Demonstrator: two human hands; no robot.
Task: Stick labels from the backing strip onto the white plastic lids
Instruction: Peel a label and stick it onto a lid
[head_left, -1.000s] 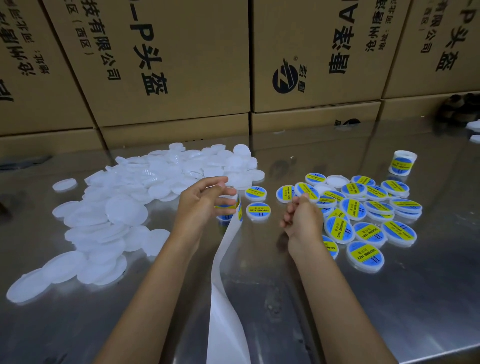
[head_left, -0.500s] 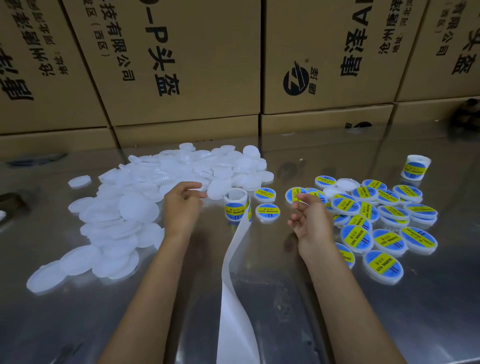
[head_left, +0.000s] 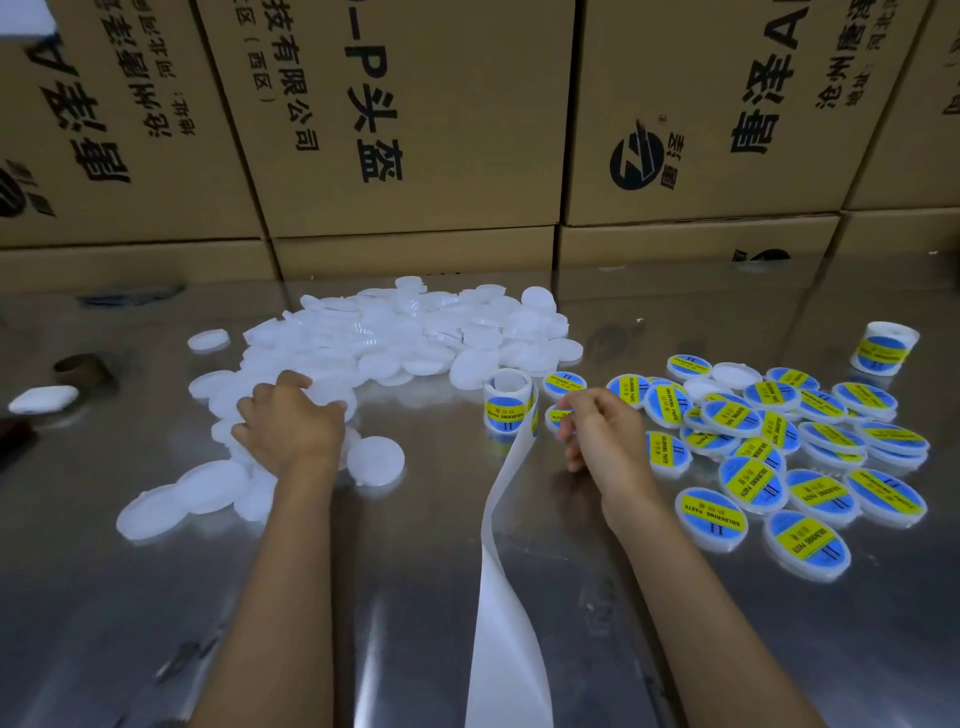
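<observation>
Head view, the only one. Left hand (head_left: 291, 426) is down on the near edge of the blank lids (head_left: 395, 338), fingers curled over one lid at its fingertips; whether it is lifted or only touched cannot be told. More blanks lie under and around that hand, one loose lid just right of its wrist.

Right hand (head_left: 597, 436) hovers apart from the left one, fingers loosely curled, thumb and forefinger close together at the tips. A bit of blue-yellow shows there; it may be a peeled label or the labelled lid lying behind the fingers, so the pinch is unclear.

Label roll (head_left: 508, 399) stands upright just left of the right hand's fingertips, not held. Its bare backing strip (head_left: 506, 571) trails from the roll toward the person, between the two forearms.

Labelled lids (head_left: 769, 447) are piled right of the right hand. A second roll (head_left: 883, 347) stands beyond them.

Step, as judged: fetching the next blank lid. Next move calls for bringing that lid to the middle, flat side up, and setting a label centred on it, then pressing it down.
</observation>
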